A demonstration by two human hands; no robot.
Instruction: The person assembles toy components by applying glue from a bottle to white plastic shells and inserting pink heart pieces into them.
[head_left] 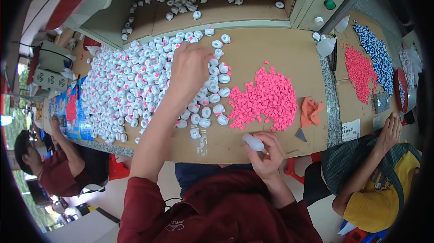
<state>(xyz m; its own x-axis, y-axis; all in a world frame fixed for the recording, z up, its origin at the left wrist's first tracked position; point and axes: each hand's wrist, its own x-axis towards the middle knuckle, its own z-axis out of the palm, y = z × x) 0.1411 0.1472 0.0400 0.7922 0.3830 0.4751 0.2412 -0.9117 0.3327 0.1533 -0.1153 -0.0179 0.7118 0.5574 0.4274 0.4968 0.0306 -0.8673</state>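
Note:
My left hand (190, 67) reaches over the right part of a spread of small white rounded plastic pieces (122, 80), many with a pink part attached. Its fingers are bent down and closed among the pieces, and whatever they hold is hidden. Close to the table's front edge, my right hand (267, 155) is wrapped round a small translucent white squeeze bottle (254, 142), tilted with its rounded end toward the left. Beyond that hand lies a heap of small bright pink parts (266, 98) on the cardboard (298, 53).
An orange cloth (310, 111) and a small dark triangular piece (301, 135) lie right of the pink heap. More white pieces sit in a cardboard-lined machine bay (226, 14). Another squeeze bottle (326, 46) stands far right. Co-workers sit on both sides, with blue-white parts (375, 53) at right.

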